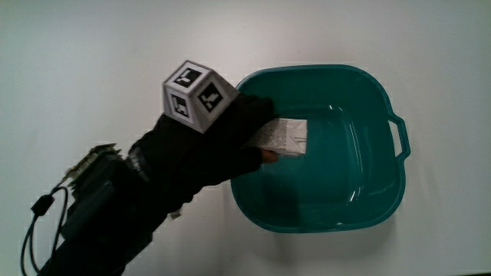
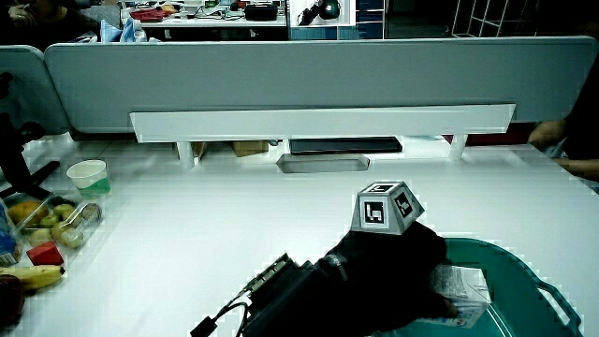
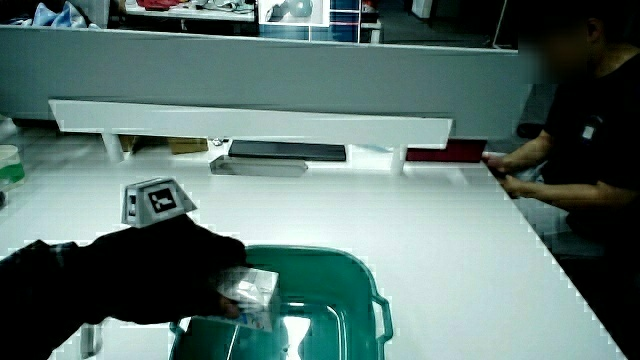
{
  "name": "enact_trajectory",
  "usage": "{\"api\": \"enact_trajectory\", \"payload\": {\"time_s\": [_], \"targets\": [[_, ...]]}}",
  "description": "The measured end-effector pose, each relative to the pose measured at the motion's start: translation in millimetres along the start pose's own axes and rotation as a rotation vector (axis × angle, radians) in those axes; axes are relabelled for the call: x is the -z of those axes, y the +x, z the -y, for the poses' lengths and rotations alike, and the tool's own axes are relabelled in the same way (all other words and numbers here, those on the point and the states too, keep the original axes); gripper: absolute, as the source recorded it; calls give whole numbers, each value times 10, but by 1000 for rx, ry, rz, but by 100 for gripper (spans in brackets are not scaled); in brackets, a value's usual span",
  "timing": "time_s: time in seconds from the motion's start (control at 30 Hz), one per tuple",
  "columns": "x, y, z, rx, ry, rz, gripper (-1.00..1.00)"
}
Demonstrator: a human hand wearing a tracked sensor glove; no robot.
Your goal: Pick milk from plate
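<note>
White milk carton (image 1: 285, 136) (printed, small) | hand (image 1: 222, 142) grip closed | over teal basin (image 1: 383, 100)

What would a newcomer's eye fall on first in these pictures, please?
First, the hand in its black glove, its patterned cube on top, reaching over the rim of the teal basin. Its grip is closed on a small white milk carton inside the basin.

No legible text, brand or number in any view, milk carton (image 1: 282, 136) printed with dark marks too small to read, patterned cube (image 1: 197, 94) on the hand (image 1: 219, 146) bearing black-and-white square markers, not letters or numerals.
</note>
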Motion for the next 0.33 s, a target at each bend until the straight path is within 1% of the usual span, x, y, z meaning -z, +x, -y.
{"api": "enact_trajectory", "payload": {"time_s": [0.03,0.1,0.17,0.2,0.23,0.27,0.3,0.33], "targets": [[45,-79,18,-90,-25,104,100],[-8,-132,60,45,29,-33,100],[-18,-235,141,-82,5,47,100],[-86,-226,175,23,56,-117,100],[-122,-253,243,-104,30,-38,100],[-187,-236,294,-41,49,-10,100],[-167,-320,314,17,82,82,100],[-182,-372,345,-27,90,-50,100]]}}
